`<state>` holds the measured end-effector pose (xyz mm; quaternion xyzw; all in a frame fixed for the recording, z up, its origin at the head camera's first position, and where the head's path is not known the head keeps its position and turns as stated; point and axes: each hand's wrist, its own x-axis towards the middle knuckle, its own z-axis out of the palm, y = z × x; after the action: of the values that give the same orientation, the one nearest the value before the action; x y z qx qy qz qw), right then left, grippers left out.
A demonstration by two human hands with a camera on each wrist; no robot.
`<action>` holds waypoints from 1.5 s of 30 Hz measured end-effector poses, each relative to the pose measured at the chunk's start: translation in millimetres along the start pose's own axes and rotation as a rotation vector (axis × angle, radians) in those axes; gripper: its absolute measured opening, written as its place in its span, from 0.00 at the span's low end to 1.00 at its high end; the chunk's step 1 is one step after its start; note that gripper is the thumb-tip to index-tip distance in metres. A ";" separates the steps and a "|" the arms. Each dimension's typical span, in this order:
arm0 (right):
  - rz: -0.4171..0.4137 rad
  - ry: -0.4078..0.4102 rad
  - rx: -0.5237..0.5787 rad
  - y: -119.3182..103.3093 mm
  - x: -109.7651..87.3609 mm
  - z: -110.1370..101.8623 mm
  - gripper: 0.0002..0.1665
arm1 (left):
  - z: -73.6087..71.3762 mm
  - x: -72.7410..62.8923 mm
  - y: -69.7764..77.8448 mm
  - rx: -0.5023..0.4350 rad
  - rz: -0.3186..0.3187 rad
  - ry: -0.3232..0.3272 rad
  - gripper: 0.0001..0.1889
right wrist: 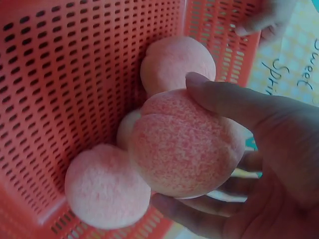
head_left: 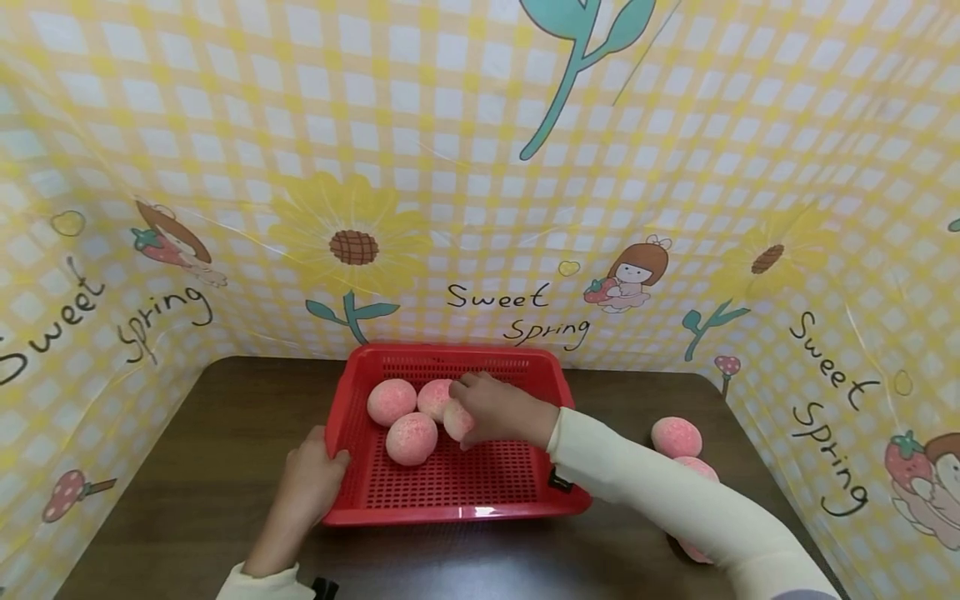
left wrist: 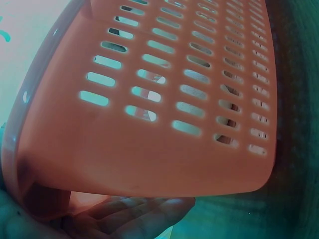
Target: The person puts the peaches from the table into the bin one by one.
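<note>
My right hand [head_left: 498, 408] reaches into the red plastic basket [head_left: 457, 512] and grips a pink peach [head_left: 456, 420]. In the right wrist view, the thumb lies over the top of this peach [right wrist: 184, 144] and the fingers curl round its side. Three other peaches, among them a front one [head_left: 412, 439] and a left one [head_left: 392, 402], lie in the left half of the basket. My left hand [head_left: 309, 475] holds the basket's left rim, thumb over the edge. From the left wrist, its fingers [left wrist: 149, 214] show beneath the slotted basket wall [left wrist: 149, 164].
On the dark wooden table [head_left: 247, 433], right of the basket, more peaches [head_left: 677, 437] lie in a row, partly hidden behind my right sleeve [head_left: 637, 467]. A yellow checked cloth [head_left: 480, 208] with flowers and lettering stands behind and at both sides.
</note>
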<state>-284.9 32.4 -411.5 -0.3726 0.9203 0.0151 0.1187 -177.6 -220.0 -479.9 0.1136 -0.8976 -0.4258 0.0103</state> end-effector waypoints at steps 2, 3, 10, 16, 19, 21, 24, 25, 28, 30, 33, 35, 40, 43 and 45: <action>0.030 -0.012 0.010 -4.3 2.4 3.0 0.46 | 0.5 0.3 0.8 -0.009 -0.007 -0.008 0.21; 0.046 -0.021 0.020 -6.4 3.2 4.4 0.46 | 0.8 0.5 1.1 -0.012 -0.010 -0.011 0.21; 0.096 -0.049 0.024 -12.3 9.8 14.9 0.49 | -0.2 -0.3 2.0 -0.013 -0.019 -0.009 0.22; 0.098 -0.044 0.002 -13.3 14.0 21.5 0.51 | -1.2 -1.7 1.3 -0.001 -0.007 0.005 0.21; 0.099 -0.061 -0.001 -15.7 16.9 24.6 0.50 | -1.6 -2.2 0.8 0.011 -0.001 0.019 0.21; 0.099 -0.068 0.001 -17.7 18.8 27.0 0.49 | -1.5 -2.1 0.6 0.001 -0.009 0.011 0.21; 0.097 -0.058 -0.024 -19.5 21.3 32.3 0.44 | -1.0 -1.5 0.9 -0.016 -0.022 -0.002 0.22; 0.096 -0.048 -0.040 -19.8 22.0 34.2 0.43 | -0.7 -1.3 1.2 -0.023 -0.027 -0.007 0.22; 0.095 -0.025 -0.076 -20.3 24.1 37.7 0.42 | -0.4 -0.5 1.6 -0.026 -0.032 -0.012 0.22; 0.099 -0.017 -0.086 -21.0 25.2 37.7 0.43 | -0.9 -0.2 1.7 -0.023 -0.031 -0.008 0.22; 0.108 -0.014 -0.082 -20.8 25.4 36.3 0.45 | -2.1 0.5 2.7 -0.016 -0.023 -0.005 0.22; 0.114 -0.021 -0.081 -20.6 25.4 35.2 0.45 | -2.7 0.8 3.5 -0.015 -0.019 -0.003 0.22; 0.112 -0.036 -0.074 -19.2 24.6 34.3 0.46 | -2.7 0.6 4.7 -0.015 -0.019 -0.001 0.22; 0.107 -0.030 -0.090 -18.0 23.3 34.6 0.47 | -1.9 -0.1 4.3 -0.016 -0.023 -0.005 0.21; 0.107 -0.026 -0.109 -16.4 21.9 34.3 0.50 | -1.0 -0.6 3.9 -0.019 -0.027 -0.011 0.21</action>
<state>-281.7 9.6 -448.8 -0.3286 0.9350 0.0763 0.1094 -177.6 -218.2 -476.2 0.1234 -0.8919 -0.4352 0.0003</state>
